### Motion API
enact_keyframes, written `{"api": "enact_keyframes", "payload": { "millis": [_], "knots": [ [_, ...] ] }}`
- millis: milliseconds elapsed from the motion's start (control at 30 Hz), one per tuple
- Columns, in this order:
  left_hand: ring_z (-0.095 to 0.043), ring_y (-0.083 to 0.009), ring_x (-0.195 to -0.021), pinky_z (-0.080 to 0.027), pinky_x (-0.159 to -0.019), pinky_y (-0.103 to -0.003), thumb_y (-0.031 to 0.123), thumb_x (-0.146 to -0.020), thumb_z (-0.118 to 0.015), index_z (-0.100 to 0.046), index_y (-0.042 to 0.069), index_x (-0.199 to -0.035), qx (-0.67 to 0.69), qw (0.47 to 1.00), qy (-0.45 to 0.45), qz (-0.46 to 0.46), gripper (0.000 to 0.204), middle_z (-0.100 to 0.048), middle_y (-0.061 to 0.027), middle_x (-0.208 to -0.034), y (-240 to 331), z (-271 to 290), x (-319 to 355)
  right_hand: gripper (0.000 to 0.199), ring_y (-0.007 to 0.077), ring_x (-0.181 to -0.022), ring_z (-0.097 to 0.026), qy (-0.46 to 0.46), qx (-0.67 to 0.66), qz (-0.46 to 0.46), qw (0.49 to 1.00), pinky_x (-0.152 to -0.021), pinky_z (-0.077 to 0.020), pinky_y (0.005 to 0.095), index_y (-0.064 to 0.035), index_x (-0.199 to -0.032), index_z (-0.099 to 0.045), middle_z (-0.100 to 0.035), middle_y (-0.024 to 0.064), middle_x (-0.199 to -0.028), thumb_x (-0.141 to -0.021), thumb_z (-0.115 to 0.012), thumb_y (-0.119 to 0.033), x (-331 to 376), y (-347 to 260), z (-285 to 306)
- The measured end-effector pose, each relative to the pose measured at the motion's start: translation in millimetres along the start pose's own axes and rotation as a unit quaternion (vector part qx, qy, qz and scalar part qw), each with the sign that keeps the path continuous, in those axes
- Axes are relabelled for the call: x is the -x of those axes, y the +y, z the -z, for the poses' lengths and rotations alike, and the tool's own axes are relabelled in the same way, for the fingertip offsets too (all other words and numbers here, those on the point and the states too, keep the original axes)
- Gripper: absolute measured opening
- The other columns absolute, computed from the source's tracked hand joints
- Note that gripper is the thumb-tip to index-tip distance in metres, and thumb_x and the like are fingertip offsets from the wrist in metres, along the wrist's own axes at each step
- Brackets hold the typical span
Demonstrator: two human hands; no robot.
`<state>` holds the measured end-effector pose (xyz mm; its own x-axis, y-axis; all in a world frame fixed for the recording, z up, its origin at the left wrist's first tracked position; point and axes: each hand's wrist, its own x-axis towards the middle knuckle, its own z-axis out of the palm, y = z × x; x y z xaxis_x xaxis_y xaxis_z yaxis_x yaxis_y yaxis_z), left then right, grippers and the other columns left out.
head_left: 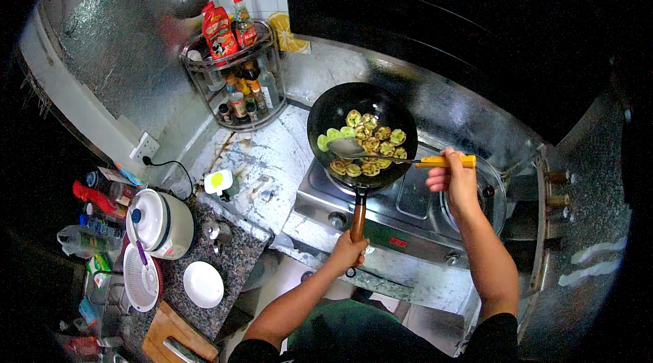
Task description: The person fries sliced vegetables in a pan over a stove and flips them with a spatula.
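A black wok [362,133] is seen on the left burner of a steel gas stove [408,217], right of the scene's middle. Sliced yellow-green vegetable pieces [367,144] are spread across its bottom. The wok's brown wooden handle [358,220] is pointed toward the near side and is gripped at its near end by the left hand [349,252], whose fingers are closed fully around it.

A metal spatula [347,149] with a yellow handle [445,161] is held by the right hand [454,178] at the right of the wok. The fingers are curled shut over the yellow handle, with the thumb side turned toward the wok. The spatula's blade is laid in among the vegetable pieces at the wok's left half, touching them.

A glass lid [491,189] is seen over the right burner, just beneath the right hand.

At the far left a corner rack [235,67] filled with sauce bottles is stood against the tiled wall. On the near left counter a white rice cooker [163,223], a white plate [203,284], a white strainer [141,278] and a wooden cutting board [173,336] are set, well apart from the stove.
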<state>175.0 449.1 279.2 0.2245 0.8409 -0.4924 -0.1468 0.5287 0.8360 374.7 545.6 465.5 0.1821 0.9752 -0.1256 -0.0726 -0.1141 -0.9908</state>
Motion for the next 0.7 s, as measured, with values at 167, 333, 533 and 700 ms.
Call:
{"api": "enact_keyframes", "payload": {
  "millis": [167, 333, 533, 700],
  "knots": [
    [-0.047, -0.0114, -0.041, -0.041, -0.035, -0.027, 0.013, -0.081, -0.059, -0.038, 0.005, -0.089, 0.01, 1.0, 0.002, 0.003, 0.023, -0.047, -0.0022, -0.059, 2.7, -2.8, 2.4, 0.029, 0.0155, -0.046, -0.056, 0.025, 0.054, 0.049, 0.997, -0.04, -0.0451, 0.0236, -0.0051, -0.091, -0.049, -0.057, 0.0098, -0.064, -0.087, -0.049, -0.034, -19.4, -16.0, 4.8],
    [-0.047, -0.0116, -0.04, -0.041, -0.035, -0.028, 0.013, -0.081, -0.059, -0.038, 0.005, -0.088, 0.019, 1.0, 0.002, 0.004, 0.024, -0.046, -0.0025, -0.057, 0.6, -3.9, 0.0, 0.015, 0.0114, -0.05, -0.055, -0.028, 0.136, 0.102, 0.985, -0.046, -0.0458, 0.0234, -0.0062, -0.088, -0.051, -0.056, 0.0056, -0.065, -0.089, -0.05, -0.021, -26.5, -12.1, 10.4],
    [-0.046, -0.0118, -0.039, -0.04, -0.034, -0.028, 0.014, -0.081, -0.059, -0.037, 0.005, -0.087, -0.009, 1.0, 0.004, 0.017, 0.024, -0.045, -0.0036, -0.055, 10.5, -3.3, 4.9, 0.014, 0.0094, -0.055, -0.058, -0.054, 0.309, 0.164, 0.935, -0.048, -0.0461, 0.0229, -0.0033, -0.084, -0.056, -0.057, 0.0038, -0.061, -0.086, -0.056, -0.017, -12.7, -3.2, 1.1],
    [-0.047, -0.0115, -0.04, -0.04, -0.035, -0.028, 0.014, -0.081, -0.059, -0.037, 0.006, -0.087, 0.004, 1.0, 0.0, 0.015, 0.024, -0.046, -0.003, -0.057, 8.6, -1.7, 5.2, 0.014, 0.0099, -0.053, -0.056, -0.071, 0.291, 0.148, 0.943, -0.048, -0.0471, 0.0241, -0.0037, -0.084, -0.056, -0.056, 0.0033, -0.061, -0.087, -0.054, -0.017, -13.7, -3.8, 6.2]
  ]
}}
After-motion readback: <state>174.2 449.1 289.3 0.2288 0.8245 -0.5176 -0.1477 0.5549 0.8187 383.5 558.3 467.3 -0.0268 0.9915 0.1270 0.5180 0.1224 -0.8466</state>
